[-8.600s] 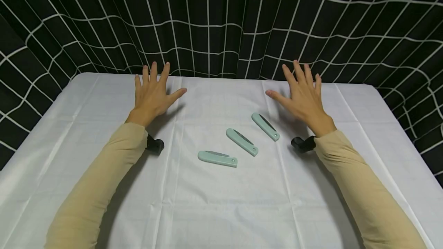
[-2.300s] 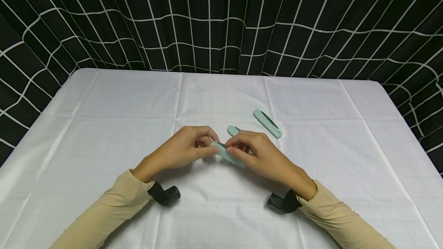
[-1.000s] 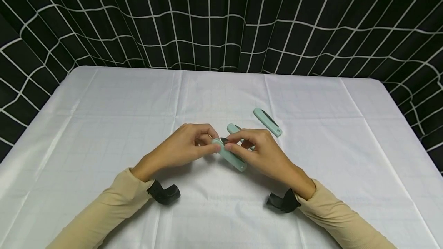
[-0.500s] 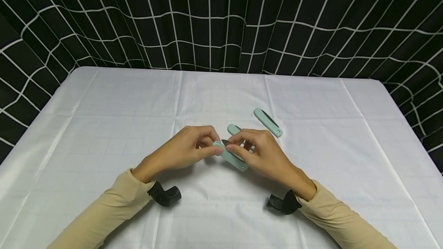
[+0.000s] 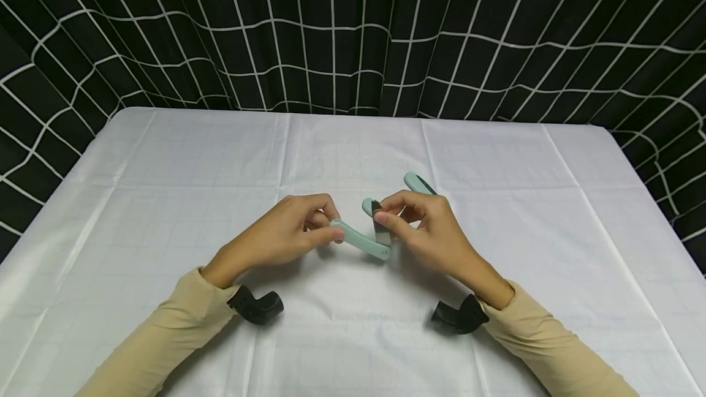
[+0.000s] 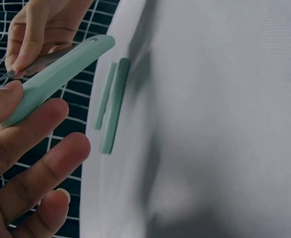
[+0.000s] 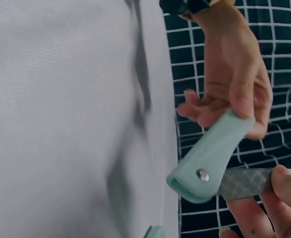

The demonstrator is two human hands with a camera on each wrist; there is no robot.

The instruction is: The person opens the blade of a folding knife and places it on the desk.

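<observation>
A mint-green folding knife (image 5: 361, 240) is held above the white cloth, its blade (image 5: 382, 235) swung partly out of the handle at an angle. My left hand (image 5: 295, 229) pinches the rounded end of the handle between thumb and index finger; its other fingers hang loose in the left wrist view. My right hand (image 5: 432, 231) pinches the blade near its tip. In the right wrist view the pivot rivet (image 7: 203, 174) joins handle and blade. Behind the right hand lie a second folding knife (image 5: 368, 205) and a third folding knife (image 5: 417, 182), both partly hidden by that hand.
A white cloth (image 5: 193, 158) with fold creases covers the table. Behind it hangs a black curtain with a white grid (image 5: 309, 35). Black wrist mounts (image 5: 256, 306) sit on both beige sleeves.
The blade has swung out of the handle, having been folded in 2.3 s ago. My right hand has moved up and right with the blade; my left hand has shifted slightly left.
</observation>
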